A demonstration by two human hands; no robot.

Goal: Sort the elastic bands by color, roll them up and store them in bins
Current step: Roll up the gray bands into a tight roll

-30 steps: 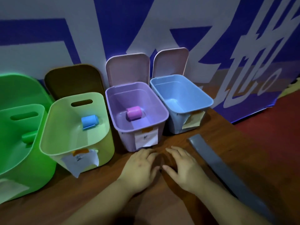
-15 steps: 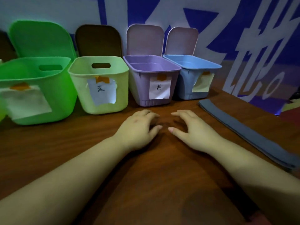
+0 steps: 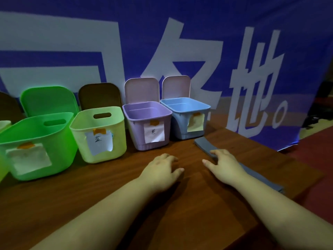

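Both bare forearms reach in from six o'clock across the dark brown wooden table (image 3: 180, 213). The left hand (image 3: 160, 170) lies palm down on the wood at centre, fingers loosely bent, gripping nothing. At its three o'clock, the right hand (image 3: 225, 165) rests palm down with fingers stretched forward and relaxed, their tips on the long flat grey elastic band (image 3: 203, 143). That band lies unrolled on the table, running from about one o'clock of the right hand down past its wrist towards four o'clock.

Further back, a row of open plastic bins stands from nine o'clock to twelve. The bright green plastic bin (image 3: 36, 141) with a paper label comes first, then the pale yellow-green plastic bin (image 3: 100, 134), also labelled. Next stands the lilac plastic bin (image 3: 149, 127), then the light blue plastic bin (image 3: 187, 120) at twelve o'clock of the band's far end. From this low angle, only bare inner walls show; whatever sits on their floors cannot be seen. Upright lids stand behind each one. Beyond rises the blue and white fabric banner (image 3: 180, 42).
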